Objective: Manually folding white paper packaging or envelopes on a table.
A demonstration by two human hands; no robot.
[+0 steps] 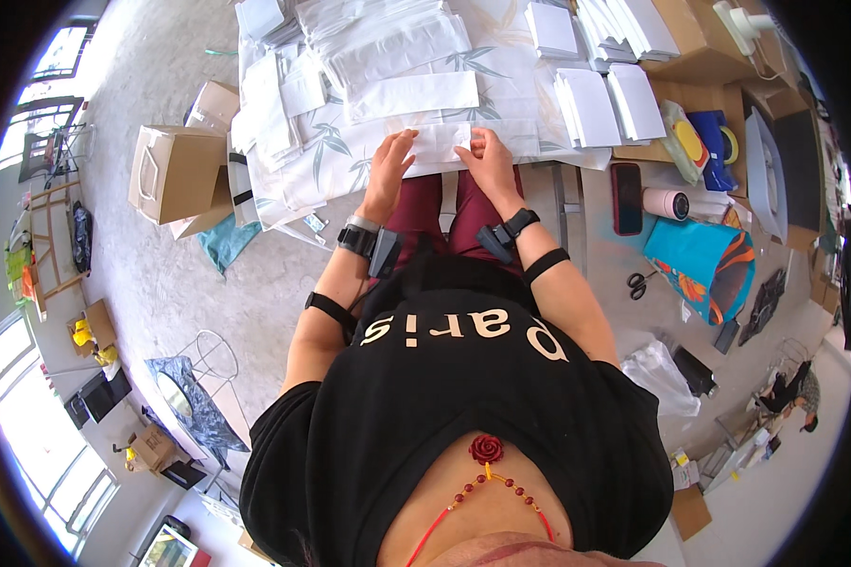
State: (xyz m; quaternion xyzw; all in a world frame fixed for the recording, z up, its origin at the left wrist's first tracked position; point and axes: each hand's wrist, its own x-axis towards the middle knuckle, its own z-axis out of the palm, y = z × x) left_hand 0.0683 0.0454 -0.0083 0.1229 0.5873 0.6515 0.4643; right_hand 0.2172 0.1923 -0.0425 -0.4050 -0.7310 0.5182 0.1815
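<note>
A flat, whitish translucent sleeve (433,144) lies across the near edge of the table between my hands. My left hand (388,175) is beside its left end, fingers loosely bent and apart, holding nothing that I can see. At its right part, my right hand (490,163) has thumb and fingers closed on the sleeve near a small white piece (464,135). Just beyond lies another pale sleeve (416,96), and past it a pile of similar sleeves (388,47). More pale strips (267,109) are stacked to the left.
Stacks of white folded cards (591,109) stand at the right of the patterned tablecloth (350,156). A phone (626,198), a pink cylinder (665,203), scissors (639,283) and a blue bag (695,260) lie to my right. A cardboard box (175,170) is at the left.
</note>
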